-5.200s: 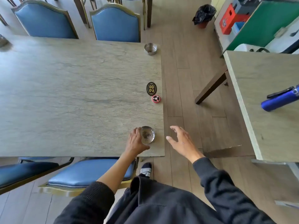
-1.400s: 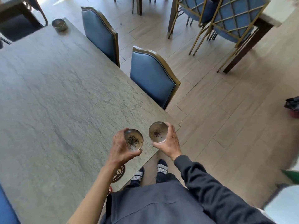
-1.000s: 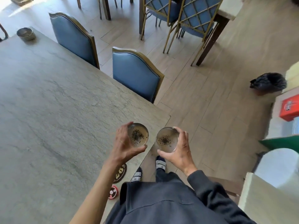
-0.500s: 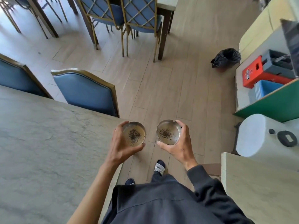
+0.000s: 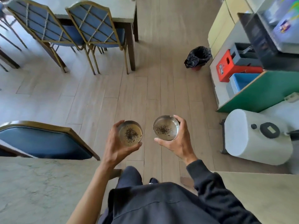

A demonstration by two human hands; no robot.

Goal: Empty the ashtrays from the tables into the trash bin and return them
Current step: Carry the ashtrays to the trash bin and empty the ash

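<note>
I am at the carrying step, with one metal ashtray in each hand and the emptying not yet done: both bowls have a scatter of dark ash on their floors. My left hand (image 5: 119, 143) cups the left ashtray (image 5: 130, 133) from the outer side, thumb under the near rim and fingers (image 5: 116, 126) curled round the far wall, closed snugly on it. My right hand (image 5: 178, 143) holds the right ashtray (image 5: 166, 127) the same way in mirror, thumb along the near edge and fingers wrapped over the far rim, where a cigarette notch shows. Both bowls sit level, mouths up, near each other but not touching, out over the wooden floor (image 5: 145, 94) just past the table (image 5: 40, 188) corner. The trash bin (image 5: 198, 56), lined with a black bag, stands ahead and to the right, well apart from my hands, against the yellow cabinet (image 5: 223, 28) and beside a red crate (image 5: 226, 68). I judge the next move calls for walking over there while keeping both bowls flat so no ash spills, then tipping them one at a time over the bag's open mouth.
</note>
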